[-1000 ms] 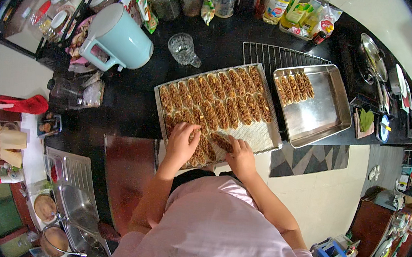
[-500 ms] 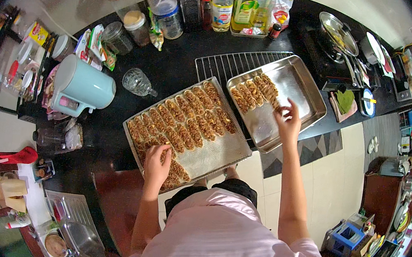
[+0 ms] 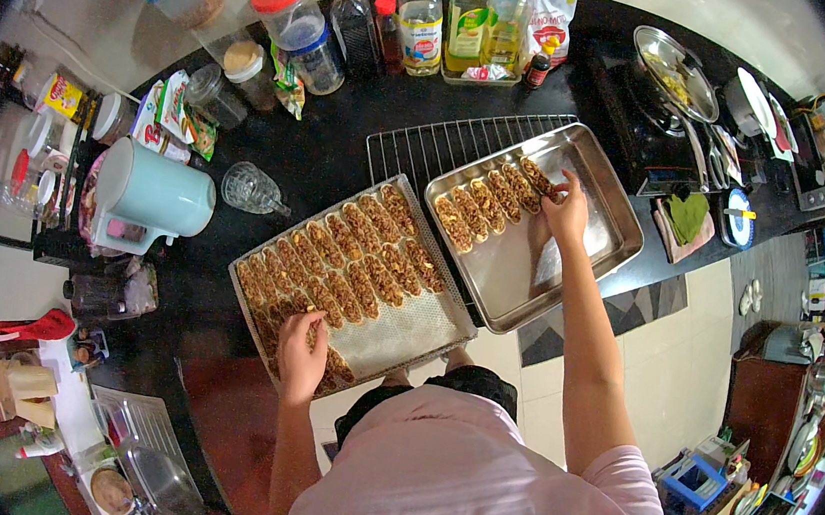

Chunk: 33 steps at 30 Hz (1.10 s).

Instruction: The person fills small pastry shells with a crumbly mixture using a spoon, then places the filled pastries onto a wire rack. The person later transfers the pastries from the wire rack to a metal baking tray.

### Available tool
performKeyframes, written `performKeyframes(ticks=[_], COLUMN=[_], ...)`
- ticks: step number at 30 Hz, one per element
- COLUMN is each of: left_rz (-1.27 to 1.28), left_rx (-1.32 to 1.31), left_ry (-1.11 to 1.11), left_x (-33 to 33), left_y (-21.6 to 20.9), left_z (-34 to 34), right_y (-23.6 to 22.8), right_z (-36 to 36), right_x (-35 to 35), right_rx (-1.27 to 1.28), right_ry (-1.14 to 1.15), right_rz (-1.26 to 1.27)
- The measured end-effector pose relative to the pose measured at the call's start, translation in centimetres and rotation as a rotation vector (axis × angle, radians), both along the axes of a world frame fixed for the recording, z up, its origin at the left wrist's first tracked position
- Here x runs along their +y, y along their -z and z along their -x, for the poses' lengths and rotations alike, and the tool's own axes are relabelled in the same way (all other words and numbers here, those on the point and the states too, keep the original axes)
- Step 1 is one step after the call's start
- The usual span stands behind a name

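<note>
My right hand (image 3: 566, 211) is over the deep metal tray (image 3: 585, 238). Its fingertips are closed on one end of an oval nut-topped biscuit (image 3: 538, 176), at the right end of a slanting row of similar biscuits (image 3: 486, 205). To the left, my left hand (image 3: 302, 355) rests at the near side of a shallow tray with a patterned, light lining (image 3: 405, 332). Rows of the same oval biscuits (image 3: 359, 242) cover much of it. My left fingers are bent together at the biscuits; what they pinch, if anything, is hidden.
A wire rack (image 3: 410, 142) lies partly under the deep tray. A glass goblet (image 3: 254, 189) lies on its side near a light blue kettle (image 3: 158, 193). Bottles (image 3: 420, 27) and jars line the wall. A lidded pan (image 3: 675, 74) stands on the stove at right.
My right hand has moved farther up over the deep tray, setting the biscuit in line with the row. The left hand stays at the shallow tray. The whole view has shifted slightly.
</note>
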State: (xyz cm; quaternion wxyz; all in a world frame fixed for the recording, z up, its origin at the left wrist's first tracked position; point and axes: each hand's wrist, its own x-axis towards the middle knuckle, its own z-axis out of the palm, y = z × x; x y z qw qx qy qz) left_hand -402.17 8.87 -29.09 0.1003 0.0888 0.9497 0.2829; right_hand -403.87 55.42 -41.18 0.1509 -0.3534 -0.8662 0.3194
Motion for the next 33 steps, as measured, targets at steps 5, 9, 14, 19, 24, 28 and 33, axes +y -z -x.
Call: performKeyframes(ticks=[5,9,14,19,24,28,33], left_rz=[0.014,-0.005,-0.048,-0.059,-0.083,-0.056,-0.044], left_rx=[-0.007,0.041,0.008,0.081,0.075,0.098,0.049], left_ry=[0.019,0.034,0.021,0.023,0.004,0.039,0.007], left_x=[0.4,-0.1,-1.3,-3.6,-5.3,-6.4,-8.0], left_y=[-0.5,-0.5,-1.0,0.1,-0.4,-0.2,0.0], left_z=[0.4,0.5,0.7,0.9,0.9,0.9,0.1], right_y=[0.2,-0.7,-0.9,-6.3,-10.3,-9.5,-6.9], right_z=[-0.2,-0.2,-1.0,-2.3,-7.1,-9.4,-9.8], right_x=[0.4,-0.2,-0.5,-6.4,-22.0,-30.9,-35.1], right_rx=[0.006,0.005,0.070,0.302,0.265,-0.134,-0.203], right_ry=[-0.033,-0.032,-0.019,0.011,-0.440,-0.889,-0.988], right_rz=[0.110,0.195,0.049,-0.032,0.132,0.354,0.184])
